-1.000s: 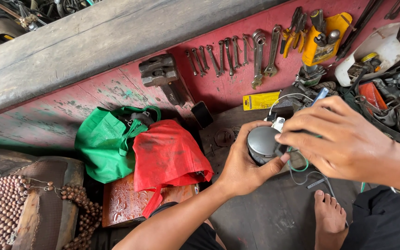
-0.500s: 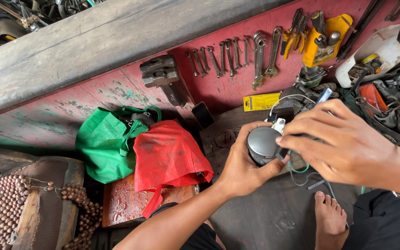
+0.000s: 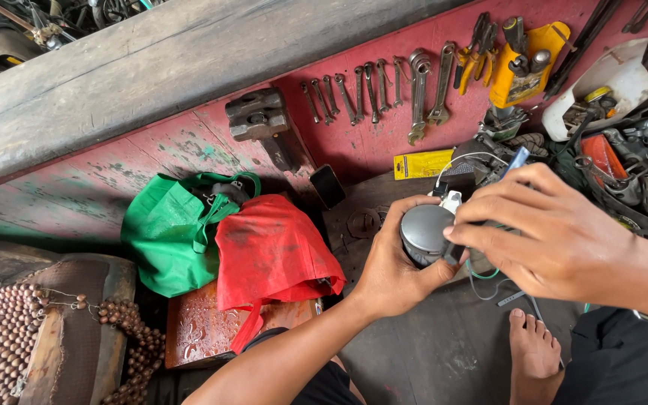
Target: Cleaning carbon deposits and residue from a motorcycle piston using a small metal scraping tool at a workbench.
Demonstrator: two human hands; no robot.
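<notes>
Grey metal, a short round cylinder (image 3: 425,234) sat cupped in the left hand (image 3: 393,271), fingers curled around its side; the right hand (image 3: 556,236) pinched at its top edge, fingertips closed beside a small white plastic connector (image 3: 451,201) with thin wires; both hovered over a dark worn floor (image 3: 444,352); further left lay a crumpled red cloth bag (image 3: 268,255) touching a green cloth bag (image 3: 170,232); steel spanners (image 3: 384,94) rested on red planks (image 3: 151,157) beyond.
</notes>
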